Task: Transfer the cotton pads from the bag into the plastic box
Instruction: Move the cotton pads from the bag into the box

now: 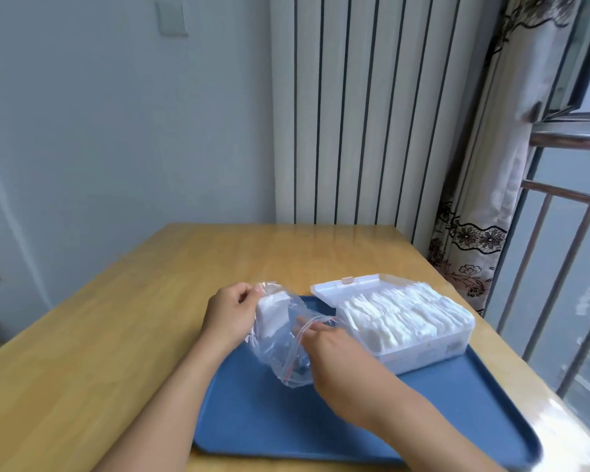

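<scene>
Over the blue tray (252, 413), the left hand (230, 315) pinches the clear bag (280, 349) of cotton pads (269, 311) while right hand (331, 345) fingers curl into its mouth, beside the filled plastic box (406, 321).

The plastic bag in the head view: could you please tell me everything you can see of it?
The plastic bag is clear, thin and crumpled, with a red zip strip along its open mouth. It is held above the blue tray, beside the plastic box. The left hand grips its far closed end, tipping the mouth toward the right hand, whose fingers reach in at the opening. A small white stack of cotton pads remains inside, near the left hand.
</scene>
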The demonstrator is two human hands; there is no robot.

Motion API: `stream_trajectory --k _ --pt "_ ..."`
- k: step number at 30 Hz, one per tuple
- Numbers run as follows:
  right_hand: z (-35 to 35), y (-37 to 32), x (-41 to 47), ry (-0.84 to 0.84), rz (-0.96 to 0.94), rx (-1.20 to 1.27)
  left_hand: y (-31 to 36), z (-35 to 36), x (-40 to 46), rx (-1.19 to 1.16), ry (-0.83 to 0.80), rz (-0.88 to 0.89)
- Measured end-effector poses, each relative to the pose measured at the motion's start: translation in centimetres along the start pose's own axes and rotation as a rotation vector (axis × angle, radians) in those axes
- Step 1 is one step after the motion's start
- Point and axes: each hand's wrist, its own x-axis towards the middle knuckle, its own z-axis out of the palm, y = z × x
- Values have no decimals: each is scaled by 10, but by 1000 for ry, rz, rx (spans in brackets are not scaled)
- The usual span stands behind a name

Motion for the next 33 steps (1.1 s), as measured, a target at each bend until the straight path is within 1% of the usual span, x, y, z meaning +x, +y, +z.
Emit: stream_trajectory --k 2,4,6,8,10,12,14,18,22,25,29,33 --pt "3 1 -1 -37 21 7 6 0 -2 -78 -80 -20" --pt "6 3 1 -18 10 41 12 2 -5 -178 -185 -29" --pt "9 6 4 31 2 54 17 3 -10 -246 -241 -29" --pt "11 6 6 98 -14 17 22 3 -14 -289 -284 -28" --pt "13 5 8 178 12 -46 25 1 -17 -327 -334 -37" --pt "10 5 9 243 54 -48 29 -1 -21 -367 -376 -68" --pt "6 1 9 225 36 -62 29 -2 -22 -392 -411 -102" --pt "-5 -9 7 296 11 -156 28 0 -23 -451 -421 -169" --pt "-7 -5 10 414 -55 -222 32 7 -25 -578 -402 -287" --pt "-10 -1 10 519 -100 -177 35 13 -27 -640 -417 -334" --pt "0 11 10 515 -93 -93 36 13 -27 -687 -408 -406" --pt "-11 6 5 500 -115 -144 36 13 -24 -712 -271 -439"
